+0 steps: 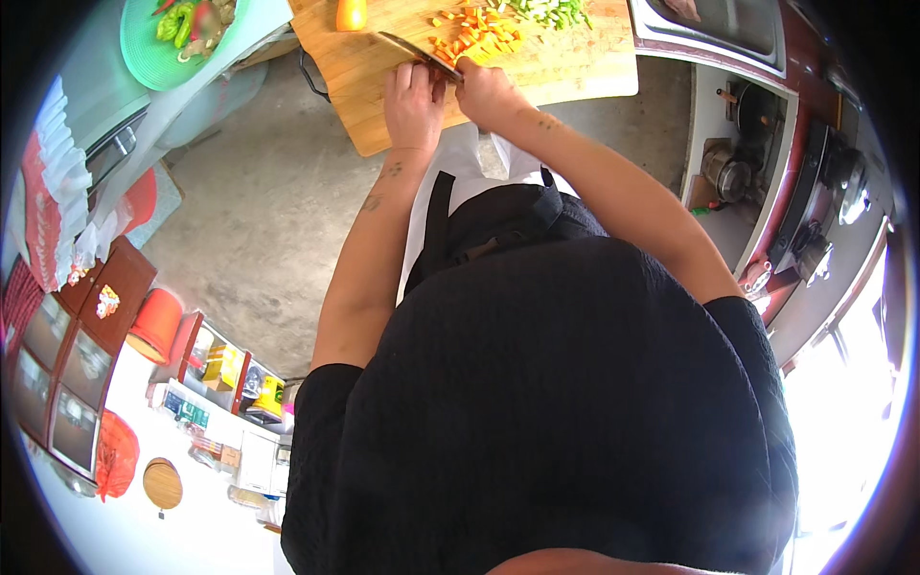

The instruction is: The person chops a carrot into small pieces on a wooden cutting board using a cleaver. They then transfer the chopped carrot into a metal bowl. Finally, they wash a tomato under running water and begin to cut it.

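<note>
A wooden cutting board [575,68] lies before me at the top of the view. My right hand [491,90] is closed around the handle end of a kitchen knife [410,47], whose blade points up and to the left. Close to its left, my left hand [415,104] is bent over the board's near part, its fingertips near the blade; whether it holds anything is hidden. Diced orange pieces, perhaps carrot [478,36], lie just beyond my right hand, with chopped green pieces [550,11] farther up. A larger orange vegetable piece [351,14] rests at the board's far left.
At the upper left, a green plastic basket [136,54] holds green peppers [175,23] and other food. A metal sink [773,43] is at the upper right, above shelves with pots [729,176]. A black handle [309,75] projects by the board's left edge.
</note>
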Demonstrator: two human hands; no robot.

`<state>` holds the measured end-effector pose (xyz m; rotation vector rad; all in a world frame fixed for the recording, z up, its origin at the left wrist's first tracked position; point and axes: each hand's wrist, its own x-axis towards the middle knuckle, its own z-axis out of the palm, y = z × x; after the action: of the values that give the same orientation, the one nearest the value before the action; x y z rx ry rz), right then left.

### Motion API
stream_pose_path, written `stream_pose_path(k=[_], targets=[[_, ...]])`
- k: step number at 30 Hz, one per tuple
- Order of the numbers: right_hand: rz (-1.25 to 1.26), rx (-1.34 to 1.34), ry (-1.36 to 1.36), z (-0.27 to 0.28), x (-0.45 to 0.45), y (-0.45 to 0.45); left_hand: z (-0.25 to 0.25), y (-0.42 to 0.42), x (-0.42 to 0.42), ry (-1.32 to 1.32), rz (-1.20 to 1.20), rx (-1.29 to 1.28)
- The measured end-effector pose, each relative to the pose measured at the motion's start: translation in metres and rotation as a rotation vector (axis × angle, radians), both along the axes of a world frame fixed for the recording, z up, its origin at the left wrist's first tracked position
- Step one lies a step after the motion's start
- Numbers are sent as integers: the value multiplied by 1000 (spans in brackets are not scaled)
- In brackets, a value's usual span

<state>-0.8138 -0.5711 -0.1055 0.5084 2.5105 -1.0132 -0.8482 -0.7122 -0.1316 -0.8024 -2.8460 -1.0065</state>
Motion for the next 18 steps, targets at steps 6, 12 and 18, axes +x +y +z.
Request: stream_pose_path(k=[6,12,18], targets=[[33,-17,-51,35,13,11,10,-18,11,-68,86,-16],[100,35,-51,7,19,25,12,-18,9,-151,87,-9],[26,188,121,15,3,69,13,6,-15,-224,100,-54]])
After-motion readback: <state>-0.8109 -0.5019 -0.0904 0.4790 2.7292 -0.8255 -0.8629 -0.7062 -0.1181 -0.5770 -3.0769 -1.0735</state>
